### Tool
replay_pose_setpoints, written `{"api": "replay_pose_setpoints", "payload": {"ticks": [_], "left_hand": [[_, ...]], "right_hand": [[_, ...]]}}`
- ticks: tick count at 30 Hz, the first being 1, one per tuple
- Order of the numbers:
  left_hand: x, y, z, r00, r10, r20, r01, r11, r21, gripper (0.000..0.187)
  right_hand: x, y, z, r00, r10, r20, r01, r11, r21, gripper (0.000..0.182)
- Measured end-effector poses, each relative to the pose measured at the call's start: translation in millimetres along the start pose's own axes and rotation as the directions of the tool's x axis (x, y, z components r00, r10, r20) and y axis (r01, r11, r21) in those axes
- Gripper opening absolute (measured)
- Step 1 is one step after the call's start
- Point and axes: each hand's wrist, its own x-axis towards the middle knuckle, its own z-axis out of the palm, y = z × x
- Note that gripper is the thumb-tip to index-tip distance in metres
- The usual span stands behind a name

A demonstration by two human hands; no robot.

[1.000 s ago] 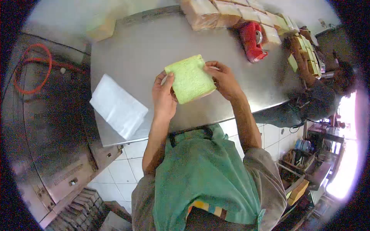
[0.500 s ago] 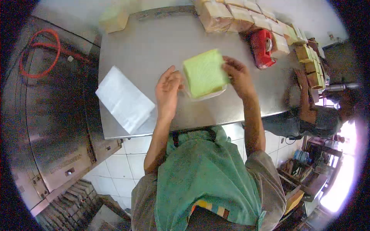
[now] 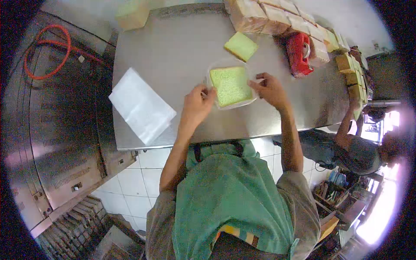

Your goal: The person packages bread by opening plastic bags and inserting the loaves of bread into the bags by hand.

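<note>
A square loaf of green bread (image 3: pixel 230 86) stands in a clear plastic bag (image 3: pixel 238 105), its cut face turned up and the bag's mouth open around it. My left hand (image 3: pixel 199 99) is closed with its fingertips on the bag's left edge. On the opposite side, my right hand (image 3: pixel 269 89) pinches the bag's right edge between thumb and fingers. Just beyond the bag a loose green bread slice (image 3: pixel 241 46) lies flat on the steel table (image 3: pixel 173 52).
White plastic bags (image 3: pixel 142 106) lie stacked at the left. A red tape dispenser (image 3: pixel 299 54) stands at the right, before rows of wrapped loaves (image 3: pixel 247 16). One pale loaf (image 3: pixel 132 15) sits at the far left corner. Another person (image 3: pixel 355 149) works at the table's right end.
The green slice that was at my right hand over the loaf now lies on the table beyond it. My right hand has come to the bag's edge; my left fingers have closed on the other side.
</note>
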Motion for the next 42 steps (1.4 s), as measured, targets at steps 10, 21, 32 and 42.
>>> {"api": "replay_pose_setpoints", "payload": {"ticks": [10,21,32,42], "left_hand": [[1.1,47.1,-26.3,0.999,0.046,0.01,-0.047,0.997,0.06,0.027],[5.3,51.2,-31.7,1.0,0.023,-0.01,-0.021,0.995,0.1,0.027],[2.1,27.5,-40.5,0.997,0.072,0.004,-0.072,0.995,0.064,0.027],[-40.1,71.1,-74.5,0.922,0.052,0.383,-0.173,0.941,0.29,0.024]], "right_hand": [[-4.5,-10.8,4.3,0.942,-0.155,-0.297,0.131,0.986,-0.099,0.024],[-17.2,-37.1,-4.2,0.967,-0.214,-0.139,0.218,0.976,0.014,0.016],[-25.0,-42.3,-6.9,0.975,-0.219,-0.046,0.222,0.972,0.075,0.018],[-58.5,-44.8,-18.4,0.839,-0.45,0.306,0.519,0.83,-0.203,0.022]]}}
